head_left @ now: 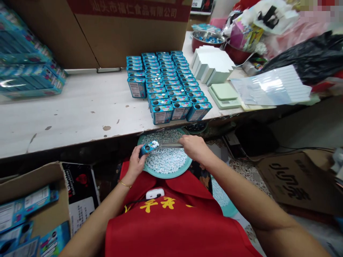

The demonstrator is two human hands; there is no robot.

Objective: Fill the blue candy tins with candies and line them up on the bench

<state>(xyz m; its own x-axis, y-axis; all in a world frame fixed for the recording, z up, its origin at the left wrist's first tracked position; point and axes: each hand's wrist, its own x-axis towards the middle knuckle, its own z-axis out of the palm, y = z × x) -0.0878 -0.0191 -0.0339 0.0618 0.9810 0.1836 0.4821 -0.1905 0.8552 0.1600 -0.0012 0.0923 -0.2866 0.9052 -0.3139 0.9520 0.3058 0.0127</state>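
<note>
My left hand (136, 161) grips a small blue candy box (144, 149) with a round dark opening in its top. White candies are heaped at the box's right end. My right hand (195, 145) is closed around a narrow metal scoop (170, 145), whose tip reaches those candies. Both hands are over a light green basin (167, 175) full of small pale candies (166, 160). The basin rests at my lap, against the table edge. Rows of similar blue boxes (162, 113) stand upright on the table, some with white candies on top.
On the white table (80, 110) are a pale green scale (225, 95), stacked white cards (213, 66), plastic sheets (270, 87) and a metal bowl (207, 39). Wrapped box packs (29, 78) stand left. An open carton (60, 200) holds more blue boxes. Another basin (223, 196) lies low right.
</note>
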